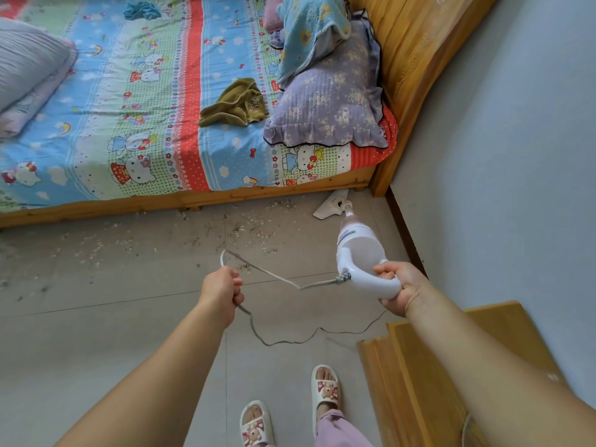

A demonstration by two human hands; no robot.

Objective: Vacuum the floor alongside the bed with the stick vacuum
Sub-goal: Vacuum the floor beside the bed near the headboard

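My right hand [400,287] grips the curved handle of a white stick vacuum [359,250]. The vacuum's flat floor head [330,208] lies on the tiles by the bed's corner, close to the headboard post. My left hand [222,290] holds the grey power cord [274,277] lifted off the floor; the cord loops from the handle to that hand, then trails across the tiles behind. Pale crumbs and dust [251,233] are scattered on the grey tile floor along the wooden bed frame [129,206].
The bed carries a cartoon-print sheet, a lilac pillow [329,101], an olive cloth [235,104] and a grey rolled quilt [29,72]. A wall [500,156] stands at the right. Wooden furniture [429,366] sits by my right arm. My slippered feet [290,404] are below.
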